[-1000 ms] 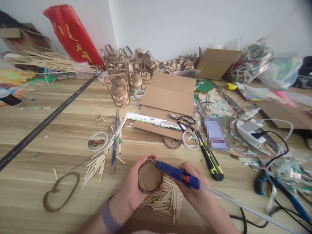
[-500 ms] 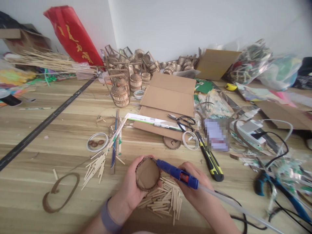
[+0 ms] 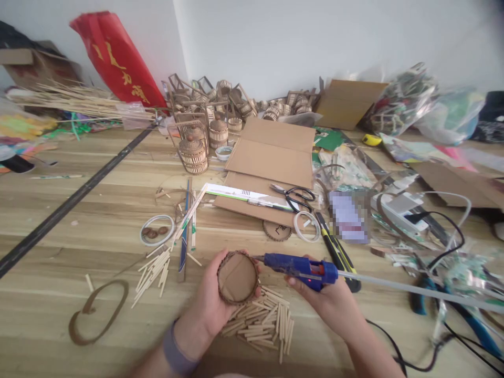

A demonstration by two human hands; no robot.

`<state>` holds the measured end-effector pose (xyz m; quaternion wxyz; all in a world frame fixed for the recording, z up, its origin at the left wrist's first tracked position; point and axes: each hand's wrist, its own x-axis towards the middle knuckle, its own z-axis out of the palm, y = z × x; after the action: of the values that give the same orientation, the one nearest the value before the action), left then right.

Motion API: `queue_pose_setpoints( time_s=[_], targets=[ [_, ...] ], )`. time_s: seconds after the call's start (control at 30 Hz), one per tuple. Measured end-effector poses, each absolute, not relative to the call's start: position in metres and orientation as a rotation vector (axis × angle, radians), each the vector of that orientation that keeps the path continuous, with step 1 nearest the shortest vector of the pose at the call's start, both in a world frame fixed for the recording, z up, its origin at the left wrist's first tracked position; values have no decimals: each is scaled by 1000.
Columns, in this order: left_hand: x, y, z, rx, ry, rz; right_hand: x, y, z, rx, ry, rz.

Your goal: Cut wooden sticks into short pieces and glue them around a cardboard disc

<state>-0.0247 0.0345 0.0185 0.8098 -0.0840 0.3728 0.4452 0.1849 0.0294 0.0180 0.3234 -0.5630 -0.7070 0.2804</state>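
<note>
My left hand [image 3: 210, 294] is wrapped round a shallow round cardboard tray [image 3: 237, 278] with a corrugated rim, its open side facing up. In my right hand [image 3: 326, 302] is a blue hot glue gun [image 3: 299, 268], held level, with a long clear glue stick [image 3: 394, 283] coming out of its back end. The gun's nozzle points left at the tray's upper right rim; whether it touches cannot be made out. Below the tray lies a pile of short wooden sticks [image 3: 268, 320].
Scissors [image 3: 297, 198] and a ruler lie on cardboard sheets [image 3: 271, 152] ahead. A utility knife [image 3: 334, 247] is behind the glue gun. Longer sticks [image 3: 155, 270] and a cardboard strip coil [image 3: 100, 310] are at left. Finished small baskets [image 3: 193, 149] stand at the back. Black cables [image 3: 417, 359] run at lower right.
The glue gun has swung more level and moved right, its nozzle drawing back slightly from the rim. My right hand shifted right with it. The left hand and tray barely moved.
</note>
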Motion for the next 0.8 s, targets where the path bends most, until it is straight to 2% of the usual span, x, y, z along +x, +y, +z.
queue_pose_setpoints(
  time_s=[0.1,0.6,0.8],
  targets=[
    [-23,35,18,-189,820,948,178,27,17,-1477,-1851,753],
    [-20,32,18,-237,872,978,174,23,-7,-1352,-2132,346],
    [-19,31,13,-213,870,976,174,23,-8,-1306,-2162,290]
  ],
)
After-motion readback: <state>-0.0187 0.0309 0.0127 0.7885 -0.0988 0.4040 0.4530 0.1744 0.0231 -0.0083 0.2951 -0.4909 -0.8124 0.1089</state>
